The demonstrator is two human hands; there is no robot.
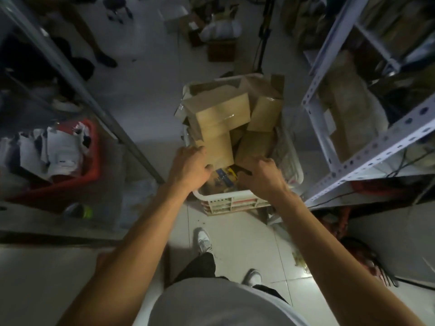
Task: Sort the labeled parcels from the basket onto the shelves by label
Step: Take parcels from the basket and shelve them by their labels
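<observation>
A white plastic basket (226, 202) stands on the tiled floor in front of me, heaped with several brown cardboard parcels. Both my hands reach into its near end. My left hand (190, 167) curls its fingers round the near end of a long cardboard parcel (217, 143) that points toward me. My right hand (261, 174) has its fingers curled down beside a darker cardboard parcel (255, 145); what it grips is hidden under the hand. Between the hands lies a small blue and yellow item (226, 177). No labels are readable.
A white perforated metal shelf (367, 158) with boxes rises on the right, a grey metal shelf upright (94, 102) on the left. A red crate (77, 175) full of white packets sits left on the floor. Another person's legs (94, 43) stand far left. My feet are below the basket.
</observation>
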